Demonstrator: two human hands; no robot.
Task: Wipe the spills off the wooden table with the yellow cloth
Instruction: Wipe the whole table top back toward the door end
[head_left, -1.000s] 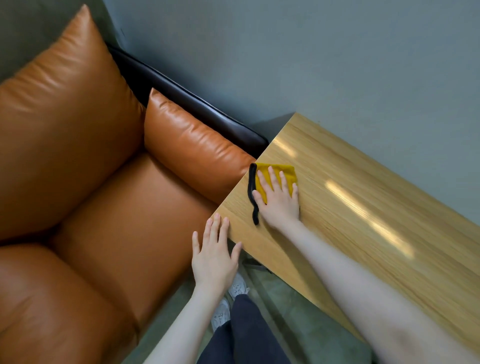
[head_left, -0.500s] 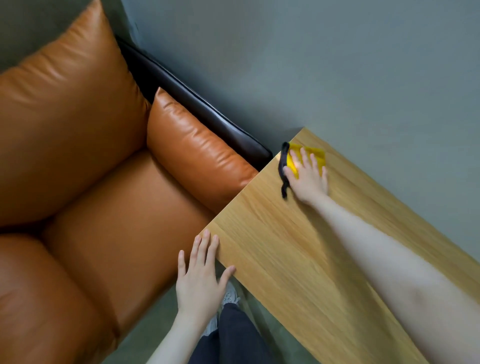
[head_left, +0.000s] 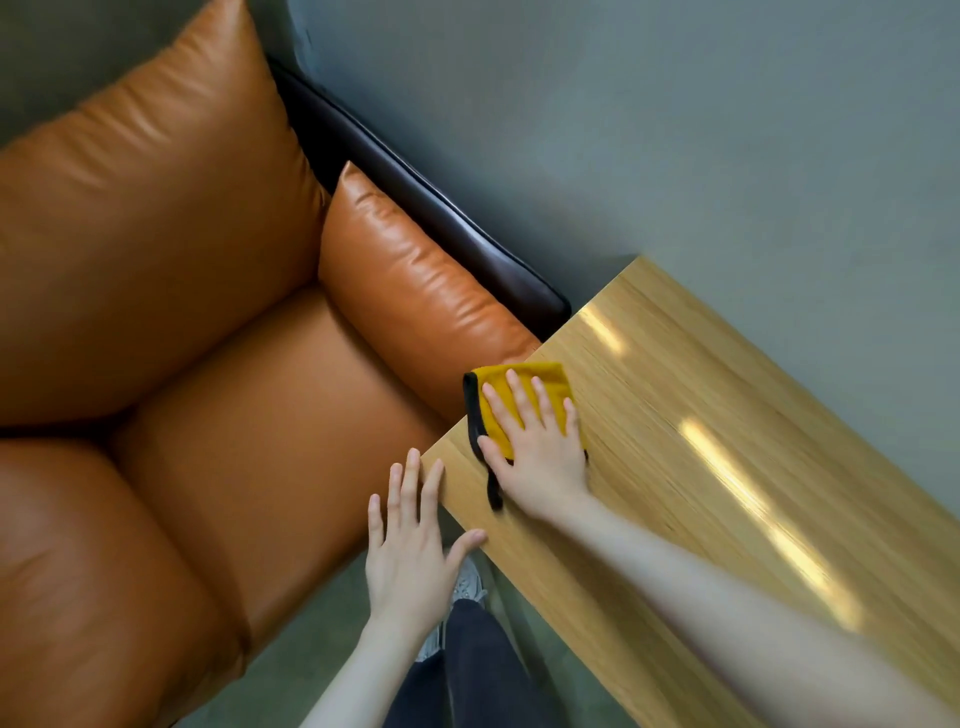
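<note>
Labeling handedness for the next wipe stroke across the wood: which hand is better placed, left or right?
Right. The right hand lies flat on the yellow cloth on the wooden table, fingers spread. The left hand is open at the table's corner, off the cloth.

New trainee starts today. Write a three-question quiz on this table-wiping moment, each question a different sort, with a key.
1. True or false: the right hand presses the yellow cloth flat with straight fingers.
2. Where is the left hand? A) on the cloth B) at the wooden table corner C) on the orange sofa cushion
3. Fill in: the cloth's edge trim is ____.

Key: 1 true; 2 B; 3 black.
</note>
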